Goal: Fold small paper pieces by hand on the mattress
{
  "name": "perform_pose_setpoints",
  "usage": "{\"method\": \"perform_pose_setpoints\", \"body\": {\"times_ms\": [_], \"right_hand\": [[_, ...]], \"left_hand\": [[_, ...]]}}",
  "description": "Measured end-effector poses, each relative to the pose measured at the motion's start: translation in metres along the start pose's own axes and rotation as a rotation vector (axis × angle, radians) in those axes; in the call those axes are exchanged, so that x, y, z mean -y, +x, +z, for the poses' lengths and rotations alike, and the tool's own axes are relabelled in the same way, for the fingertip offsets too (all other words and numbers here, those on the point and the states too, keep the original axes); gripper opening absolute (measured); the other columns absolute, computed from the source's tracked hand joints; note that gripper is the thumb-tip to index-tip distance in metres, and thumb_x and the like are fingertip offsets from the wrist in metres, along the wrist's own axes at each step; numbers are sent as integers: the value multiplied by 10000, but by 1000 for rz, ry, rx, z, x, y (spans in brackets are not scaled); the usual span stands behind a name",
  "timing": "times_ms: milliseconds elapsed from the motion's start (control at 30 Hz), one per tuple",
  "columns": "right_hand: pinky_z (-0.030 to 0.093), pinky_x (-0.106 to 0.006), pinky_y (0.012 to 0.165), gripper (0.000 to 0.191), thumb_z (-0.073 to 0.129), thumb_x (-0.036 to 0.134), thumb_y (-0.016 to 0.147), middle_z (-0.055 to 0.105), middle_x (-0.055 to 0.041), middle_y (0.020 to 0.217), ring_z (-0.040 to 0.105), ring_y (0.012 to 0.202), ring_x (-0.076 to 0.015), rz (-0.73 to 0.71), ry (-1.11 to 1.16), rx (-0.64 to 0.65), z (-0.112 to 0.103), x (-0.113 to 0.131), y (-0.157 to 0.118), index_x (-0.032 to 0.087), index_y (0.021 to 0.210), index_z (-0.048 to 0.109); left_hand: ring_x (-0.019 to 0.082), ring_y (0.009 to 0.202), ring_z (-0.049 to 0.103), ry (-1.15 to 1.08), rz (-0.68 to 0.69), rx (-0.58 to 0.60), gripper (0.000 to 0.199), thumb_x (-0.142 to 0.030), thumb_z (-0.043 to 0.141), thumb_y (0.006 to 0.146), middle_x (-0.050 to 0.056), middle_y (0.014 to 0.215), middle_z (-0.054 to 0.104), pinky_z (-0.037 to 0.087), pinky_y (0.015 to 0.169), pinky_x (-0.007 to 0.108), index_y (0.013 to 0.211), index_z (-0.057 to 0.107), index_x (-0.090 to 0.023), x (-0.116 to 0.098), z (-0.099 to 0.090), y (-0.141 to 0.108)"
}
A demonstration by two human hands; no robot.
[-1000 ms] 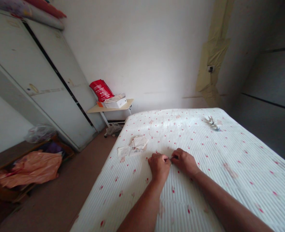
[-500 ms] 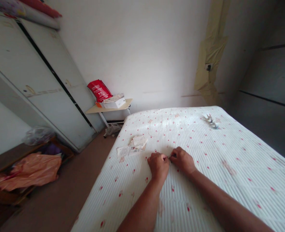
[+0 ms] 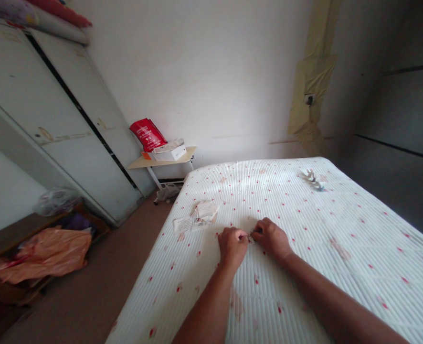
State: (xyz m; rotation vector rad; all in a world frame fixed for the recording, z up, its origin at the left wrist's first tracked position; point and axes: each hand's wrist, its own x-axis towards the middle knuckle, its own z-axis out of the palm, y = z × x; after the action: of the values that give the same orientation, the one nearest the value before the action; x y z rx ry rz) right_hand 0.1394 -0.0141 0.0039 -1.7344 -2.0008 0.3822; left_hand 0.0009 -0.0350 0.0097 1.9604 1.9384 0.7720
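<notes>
Both hands are low over the middle of a bed with a white ribbed cover (image 3: 286, 286) dotted in red. My left hand (image 3: 233, 244) is closed in a pinch, its thumb and forefinger pointing right. My right hand (image 3: 270, 236) is pinched too, fingertips facing the left ones across a small gap. Between them shows a tiny pale thing (image 3: 251, 240), too small to name. Left of and beyond my left hand lie printed paper pieces (image 3: 205, 212). A small whitish, twisted object (image 3: 313, 180) rests toward the bed's far right corner.
A small side table (image 3: 143, 163) beyond the bed's far left corner holds a white box (image 3: 174, 153) and a red bag (image 3: 147, 135). Grey cabinets (image 3: 54, 119) line the left wall. An orange plastic bag (image 3: 50, 253) lies at the lower left. A wall socket (image 3: 309, 99) is at the back.
My left hand has shifted slightly left, widening the gap between my fingertips, and the tiny pale thing shows more clearly. My right hand has hardly moved.
</notes>
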Motion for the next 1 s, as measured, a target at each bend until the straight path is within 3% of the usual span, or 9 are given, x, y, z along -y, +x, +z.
{"method": "perform_pose_setpoints", "body": {"times_ms": [367,567,800,1000], "right_hand": [[293,-203,558,74,571,220,745,550,-2,770,515,661,-95,-38,15,0,-2,2,-1,171,696,597],[286,-211,552,78,566,230,751,546,0,770,506,649,-95,-33,-9,4,-2,2,0,177,702,596],[280,-211,550,82,556,234,750,544,1,770,507,655,-97,-38,-6,5,0,0,1,178,700,589],[281,-211,552,86,559,237,749,544,2,765,504,651,-96,-40,4,4,-1,-1,0,177,696,588]], "left_hand": [[151,879,569,-59,96,61,272,-86,527,710,-24,830,700,376,853,271,806,714,-259,8,-4,-3],[171,901,549,27,94,24,254,-110,548,704,-8,826,689,346,868,307,805,710,-276,7,-6,-8],[143,859,560,-54,129,6,306,-63,510,688,-32,811,691,359,840,277,796,706,-271,9,0,-7],[183,867,548,76,53,-38,147,-191,578,705,8,798,679,336,818,315,750,702,-255,0,-2,-10]]}}
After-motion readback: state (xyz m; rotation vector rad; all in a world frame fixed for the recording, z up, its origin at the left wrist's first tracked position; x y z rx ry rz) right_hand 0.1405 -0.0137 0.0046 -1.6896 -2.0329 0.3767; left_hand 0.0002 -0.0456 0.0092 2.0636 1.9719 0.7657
